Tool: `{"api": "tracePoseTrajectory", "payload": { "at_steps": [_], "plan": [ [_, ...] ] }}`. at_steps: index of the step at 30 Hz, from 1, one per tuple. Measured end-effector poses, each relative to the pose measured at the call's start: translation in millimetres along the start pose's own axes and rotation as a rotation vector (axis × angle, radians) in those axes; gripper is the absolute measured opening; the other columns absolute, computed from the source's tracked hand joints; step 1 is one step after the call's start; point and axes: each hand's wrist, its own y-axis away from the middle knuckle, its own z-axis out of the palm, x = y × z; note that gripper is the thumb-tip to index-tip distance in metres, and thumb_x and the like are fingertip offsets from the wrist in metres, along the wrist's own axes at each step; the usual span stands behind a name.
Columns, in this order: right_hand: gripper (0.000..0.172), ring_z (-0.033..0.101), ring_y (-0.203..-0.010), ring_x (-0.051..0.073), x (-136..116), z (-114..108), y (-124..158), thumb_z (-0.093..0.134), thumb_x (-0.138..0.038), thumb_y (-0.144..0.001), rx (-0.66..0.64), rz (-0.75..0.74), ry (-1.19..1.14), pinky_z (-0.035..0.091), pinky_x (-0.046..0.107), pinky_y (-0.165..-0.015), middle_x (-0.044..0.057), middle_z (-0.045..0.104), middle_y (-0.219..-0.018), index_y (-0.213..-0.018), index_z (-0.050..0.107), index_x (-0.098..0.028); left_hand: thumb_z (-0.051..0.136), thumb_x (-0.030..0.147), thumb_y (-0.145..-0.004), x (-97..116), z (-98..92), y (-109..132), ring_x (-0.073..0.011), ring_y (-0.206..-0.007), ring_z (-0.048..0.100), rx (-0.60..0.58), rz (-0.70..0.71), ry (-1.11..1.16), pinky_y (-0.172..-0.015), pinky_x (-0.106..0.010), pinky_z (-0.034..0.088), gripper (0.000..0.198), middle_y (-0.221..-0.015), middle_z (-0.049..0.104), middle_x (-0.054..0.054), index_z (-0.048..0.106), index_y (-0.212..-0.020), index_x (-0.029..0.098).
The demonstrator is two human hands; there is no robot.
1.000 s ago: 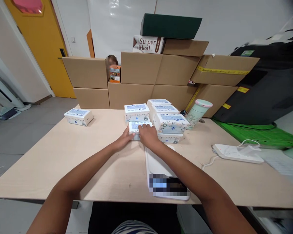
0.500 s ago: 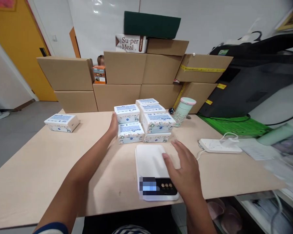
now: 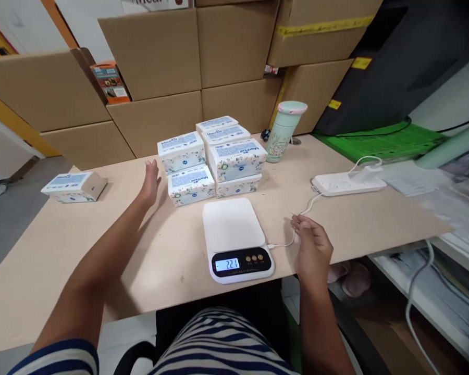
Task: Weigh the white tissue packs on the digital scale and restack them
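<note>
A stack of white tissue packs with blue labels (image 3: 213, 159) stands mid-table. My left hand (image 3: 150, 179) hovers just left of it, fingers stretched out, touching nothing. A white kitchen scale (image 3: 234, 237) with a lit display sits in front of the packs, its platform bare. My right hand (image 3: 312, 245) rests right of the scale at the table edge, fingers loosely curled beside the thin white cable (image 3: 300, 213); whether it holds the cable I cannot tell. One separate tissue pack (image 3: 72, 186) lies at the far left.
Cardboard boxes (image 3: 160, 57) are piled along the back of the table. A mint-green bottle (image 3: 283, 133) stands right of the packs. A white power strip (image 3: 347, 182) lies to the right, papers (image 3: 426, 182) beyond it. A black case on a green mat (image 3: 375, 140) fills the right rear.
Both hands let go of the front tissue pack. The right hand pulled back past the scale to the cable at the right; the left moved out left of the stack. The view tilted down.
</note>
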Motion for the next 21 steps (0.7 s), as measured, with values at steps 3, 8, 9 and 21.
{"api": "tracePoseTrajectory", "payload": {
  "at_steps": [3, 8, 9, 21],
  "plan": [
    [0.050, 0.077, -0.119, 0.028, 2.5, -4.8, -1.0, 0.079, -0.066, -0.091, -0.060, -0.013, 0.065, 0.052, 0.057, -0.121, 0.011, 0.083, -0.121, -0.112, 0.081, -0.020, 0.030, 0.100, -0.095, -0.4, -52.9, 35.2, -0.0333, -0.179, 0.017, 0.135, 0.066, -0.345, -0.146, -0.054, 0.017, 0.107, -0.191, 0.022, -0.012, 0.046, -0.172, 0.027],
    [0.047, 0.076, -0.122, 0.027, 9.3, -8.8, -0.4, 0.080, -0.066, -0.091, -0.073, -0.028, 0.080, 0.047, 0.057, -0.125, 0.008, 0.083, -0.121, -0.110, 0.083, -0.022, 0.057, 0.066, -0.107, 25.8, -151.6, 61.1, -0.0373, -0.167, 0.044, 0.481, 0.029, -0.722, -0.141, -0.056, 0.029, 0.081, -0.175, 0.050, -0.025, 0.054, -0.160, 0.005],
    [0.047, 0.075, -0.123, 0.027, 9.6, -9.0, -0.4, 0.080, -0.066, -0.091, -0.080, -0.030, 0.088, 0.047, 0.057, -0.125, 0.008, 0.082, -0.121, -0.111, 0.083, -0.023, 0.058, 0.057, -0.110, 32.6, -168.8, 57.0, -0.0374, -0.163, 0.049, 0.522, -0.043, -0.772, -0.139, -0.058, 0.032, 0.071, -0.171, 0.055, -0.024, 0.055, -0.157, 0.004],
    [0.046, 0.076, -0.113, 0.023, 5.1, 1.0, -4.4, 0.079, -0.061, -0.088, 0.053, -0.029, -0.011, 0.052, 0.049, -0.116, 0.009, 0.082, -0.117, -0.107, 0.080, -0.019, 0.065, 0.058, -0.107, 27.0, -181.7, -38.5, -0.0413, -0.174, 0.028, 0.131, -0.204, -1.345, -0.138, -0.073, 0.010, 0.076, -0.184, 0.036, -0.024, 0.053, -0.159, 0.004]
  ]
}}
